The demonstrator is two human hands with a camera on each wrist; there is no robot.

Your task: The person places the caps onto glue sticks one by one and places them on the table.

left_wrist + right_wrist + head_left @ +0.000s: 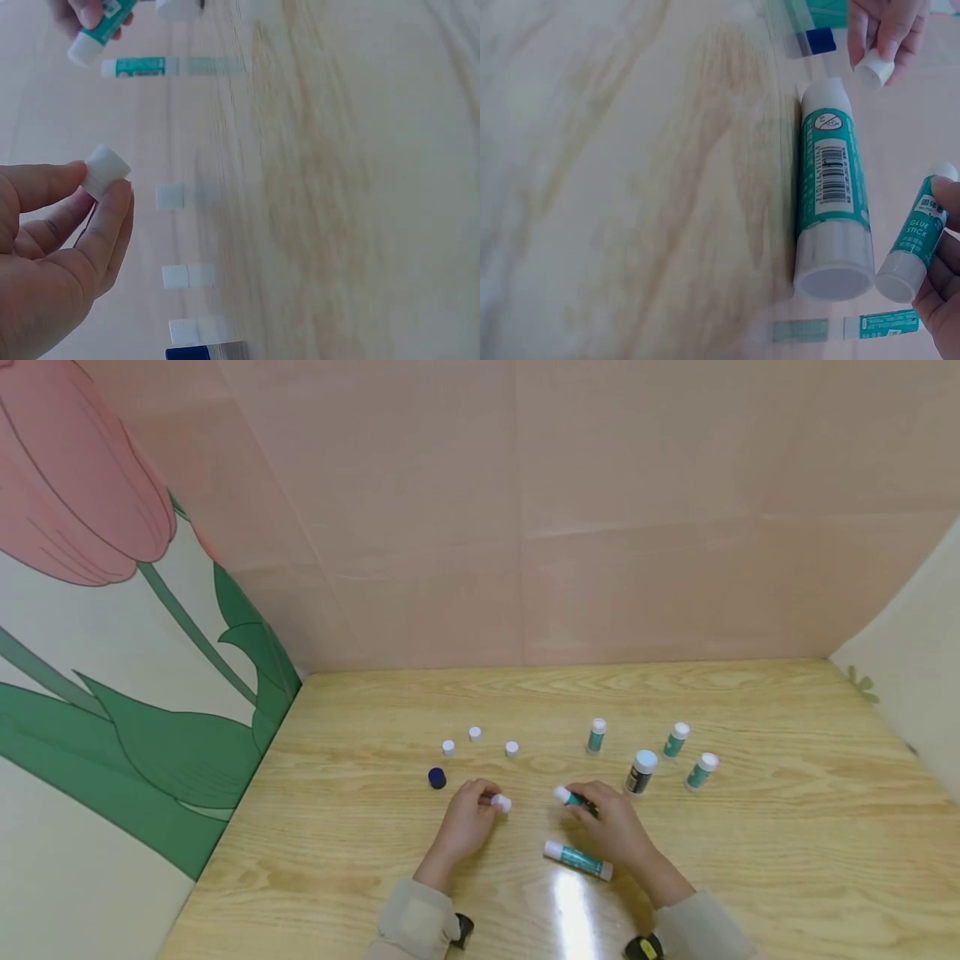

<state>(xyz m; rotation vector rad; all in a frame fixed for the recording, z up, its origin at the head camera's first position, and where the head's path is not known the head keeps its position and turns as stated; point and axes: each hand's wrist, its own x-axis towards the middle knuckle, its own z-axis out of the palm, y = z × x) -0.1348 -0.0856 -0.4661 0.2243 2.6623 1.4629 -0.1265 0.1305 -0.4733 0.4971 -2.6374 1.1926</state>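
Note:
My left hand (467, 822) pinches a small white cap (105, 171) between thumb and fingers, above the table. To its right, my right hand (611, 822) grips a green-labelled glue stick (919, 232), its white end (562, 794) tilted toward the left hand. A gap separates the cap from that stick. Between the wrists, nearer the front, another green glue stick (577, 860) lies on its side. Three loose white caps, among them a near one (512, 749), and a dark blue cap (437, 778) sit beyond the left hand.
Behind the right hand, three small green glue sticks (596, 737) stand upright, along with a larger black-labelled one (641, 772). The wooden table (315, 793) meets a pink backdrop (517, 568) at the back. A tulip-patterned panel (150, 710) borders the left side.

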